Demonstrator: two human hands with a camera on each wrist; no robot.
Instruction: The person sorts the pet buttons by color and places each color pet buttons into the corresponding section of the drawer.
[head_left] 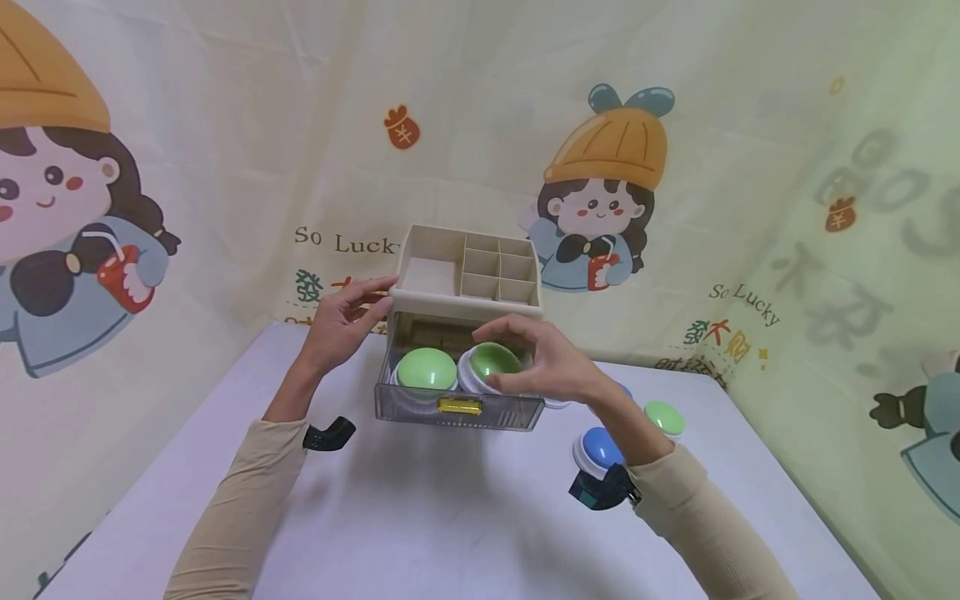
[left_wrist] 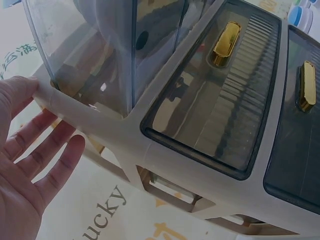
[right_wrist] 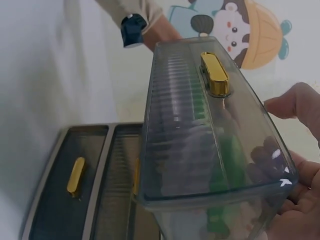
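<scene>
A beige desk organizer (head_left: 465, 302) with a divided top stands in the middle of the head view, its clear grey drawer (head_left: 405, 406) pulled out. Inside the drawer on the left sits a round button with a green dome (head_left: 426, 368) and white base. Beside it, my right hand (head_left: 551, 358) holds a second green button (head_left: 491, 360), which is tilted, thumb in front and fingers over its far side. My left hand (head_left: 341, 325) touches the organizer's upper left side with extended fingers. In the right wrist view, the drawer front (right_wrist: 185, 130) partly hides my right fingers.
On the white table (head_left: 420, 517), right of the organizer, lie a blue button (head_left: 600, 448) and another green button (head_left: 664, 417). More buttons are partly hidden behind my right forearm. A printed curtain (head_left: 465, 100) hangs behind the table. Closed drawers with gold handles (left_wrist: 307, 85) show in the left wrist view.
</scene>
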